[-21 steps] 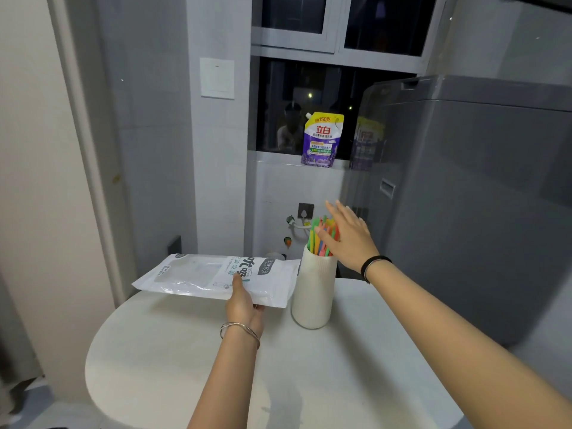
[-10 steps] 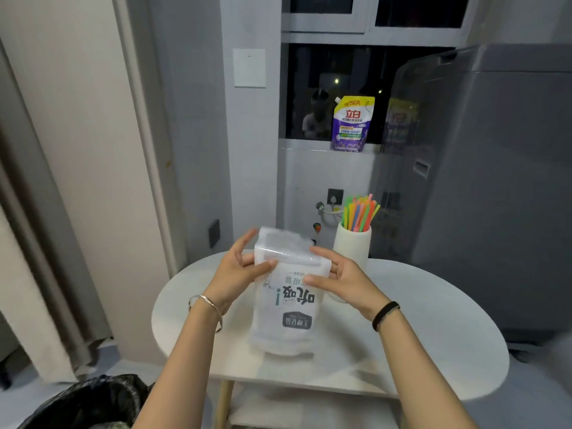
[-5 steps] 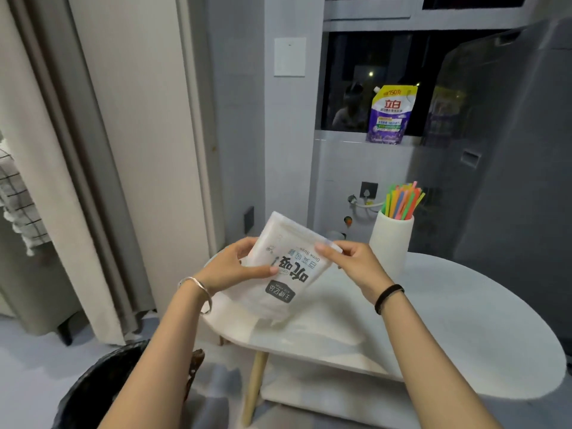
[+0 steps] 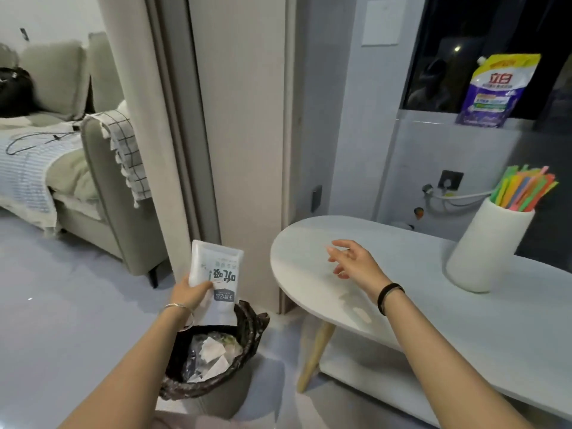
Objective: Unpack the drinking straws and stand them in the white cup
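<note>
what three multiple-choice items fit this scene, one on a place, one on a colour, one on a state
1. Where do the straws stand?
A. in the white cup
B. in a drawer
C. in a glass jar

2. What colour is the band on the right wrist?
A. red
B. black
C. white

3. What is the left hand doing?
A. hanging with nothing in it
B. pressing flat on a wall
C. gripping the bag

Answers:
1. A, the straws stick out of the cup's top.
2. B, the band shows black against the arm.
3. C, the thumb and fingers pinch the bag by the bin.
</note>
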Demonstrator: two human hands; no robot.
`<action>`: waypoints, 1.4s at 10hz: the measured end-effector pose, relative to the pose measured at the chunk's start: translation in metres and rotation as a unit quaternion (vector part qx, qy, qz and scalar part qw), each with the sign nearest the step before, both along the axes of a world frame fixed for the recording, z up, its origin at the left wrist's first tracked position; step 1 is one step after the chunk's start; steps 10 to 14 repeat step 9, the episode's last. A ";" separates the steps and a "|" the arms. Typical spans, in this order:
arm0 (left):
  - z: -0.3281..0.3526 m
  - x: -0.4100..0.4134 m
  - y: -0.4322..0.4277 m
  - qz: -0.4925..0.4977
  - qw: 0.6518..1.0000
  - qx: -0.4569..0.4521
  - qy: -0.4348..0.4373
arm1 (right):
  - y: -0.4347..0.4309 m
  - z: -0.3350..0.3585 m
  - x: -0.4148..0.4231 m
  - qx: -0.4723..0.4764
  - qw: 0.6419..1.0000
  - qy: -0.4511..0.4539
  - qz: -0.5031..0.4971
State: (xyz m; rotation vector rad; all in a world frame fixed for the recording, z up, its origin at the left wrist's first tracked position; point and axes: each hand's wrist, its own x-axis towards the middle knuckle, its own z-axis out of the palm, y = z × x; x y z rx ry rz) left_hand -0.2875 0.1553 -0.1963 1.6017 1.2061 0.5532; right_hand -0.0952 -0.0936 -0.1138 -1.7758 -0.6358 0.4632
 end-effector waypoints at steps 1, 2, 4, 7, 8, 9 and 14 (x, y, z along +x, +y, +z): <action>-0.032 -0.018 0.019 0.011 0.998 -0.033 0.048 | 0.014 -0.010 -0.002 -0.019 1.000 -0.004 0.017; -0.053 -0.026 0.027 -0.021 0.991 -0.044 0.122 | 0.026 -0.018 -0.003 -0.031 0.999 -0.001 0.029; -0.083 -0.030 0.024 -0.133 0.943 -0.067 0.298 | 0.040 -0.031 -0.003 -0.062 0.996 0.001 0.057; -0.064 -0.015 0.007 -0.195 0.873 -0.042 0.445 | 0.037 -0.030 0.000 -0.073 0.995 -0.003 0.062; -0.050 -0.008 0.003 -0.161 0.909 -0.008 0.384 | 0.031 -0.025 -0.001 -0.071 0.996 0.000 0.060; -0.035 0.007 0.000 -0.130 0.927 0.086 0.342 | 0.024 -0.020 0.000 -0.069 0.996 -0.005 0.051; -0.035 0.007 0.000 -0.130 0.927 0.086 0.342 | 0.024 -0.020 0.000 -0.069 0.996 -0.005 0.051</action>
